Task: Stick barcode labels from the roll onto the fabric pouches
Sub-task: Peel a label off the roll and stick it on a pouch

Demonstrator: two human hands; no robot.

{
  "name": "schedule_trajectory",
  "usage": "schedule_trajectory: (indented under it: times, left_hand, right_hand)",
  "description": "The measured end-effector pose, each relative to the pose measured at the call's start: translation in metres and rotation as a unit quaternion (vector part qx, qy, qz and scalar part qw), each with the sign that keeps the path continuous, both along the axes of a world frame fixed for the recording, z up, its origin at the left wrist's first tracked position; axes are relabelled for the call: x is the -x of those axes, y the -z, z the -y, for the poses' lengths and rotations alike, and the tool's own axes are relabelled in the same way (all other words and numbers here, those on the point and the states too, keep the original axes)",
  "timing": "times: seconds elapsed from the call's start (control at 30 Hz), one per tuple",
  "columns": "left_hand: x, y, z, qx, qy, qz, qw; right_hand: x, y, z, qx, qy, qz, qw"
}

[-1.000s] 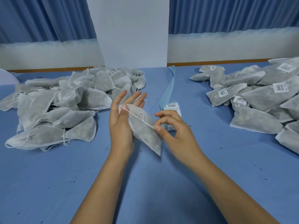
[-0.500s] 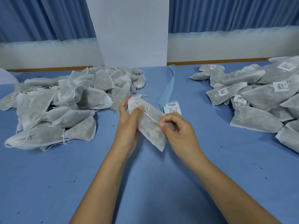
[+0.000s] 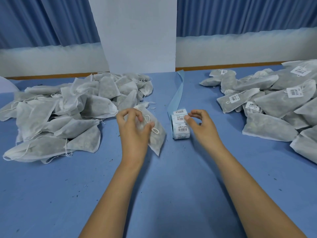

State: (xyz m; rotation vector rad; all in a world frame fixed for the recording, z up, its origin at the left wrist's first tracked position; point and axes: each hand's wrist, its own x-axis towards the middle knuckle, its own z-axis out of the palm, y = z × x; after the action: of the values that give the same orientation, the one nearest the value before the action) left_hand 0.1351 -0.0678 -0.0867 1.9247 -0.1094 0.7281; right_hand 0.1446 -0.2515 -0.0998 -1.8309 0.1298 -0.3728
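Unlabelled pile (image 3: 68, 114) left, labelled pile (image 3: 274, 103) right, blue backing strip (image 3: 176, 90) trailing back over table (image 3: 171, 186). Left hand (image 3: 135, 133) grips pouch (image 3: 156, 134) just beside label roll (image 3: 180, 126). Right hand (image 3: 200, 127) curled, fingertips at roll's top label, pinch unclear.

Single view, head-worn wide-angle camera: looks forward and down at close range over the blue table (image 3: 171, 194), label roll (image 3: 180, 124) near frame centre, unlabelled pouch pile (image 3: 68, 109) left of the roll, labelled pouch pile (image 3: 274, 100) right, curtain (image 3: 240, 14) well beyond it.
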Motion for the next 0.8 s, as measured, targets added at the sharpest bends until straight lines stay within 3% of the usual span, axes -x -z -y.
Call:
schedule_trajectory:
  times: [0.17,0.27,0.37,0.6,0.8]
  left_hand:
    - [-0.004,-0.005,0.007,-0.043,0.01,0.053,0.998]
    - [-0.008,-0.008,0.018,-0.081,0.003,0.048,0.996]
    - [-0.01,-0.007,0.034,-0.063,-0.032,0.036,0.997]
    - [-0.016,0.004,0.043,-0.132,0.139,0.082,0.978]
    - [-0.016,0.009,0.039,-0.167,0.15,0.099,0.969]
  right_hand:
    - [0.001,-0.001,0.0,-0.001,0.005,0.044,0.999]
    - [0.007,-0.006,0.0,-0.006,0.001,0.067,0.998]
    - [0.011,-0.007,-0.003,-0.008,0.017,0.1,0.995]
    - [0.01,-0.008,-0.005,-0.046,0.001,0.139,0.989]
    - [0.013,-0.008,-0.008,-0.007,-0.026,0.154,0.988]
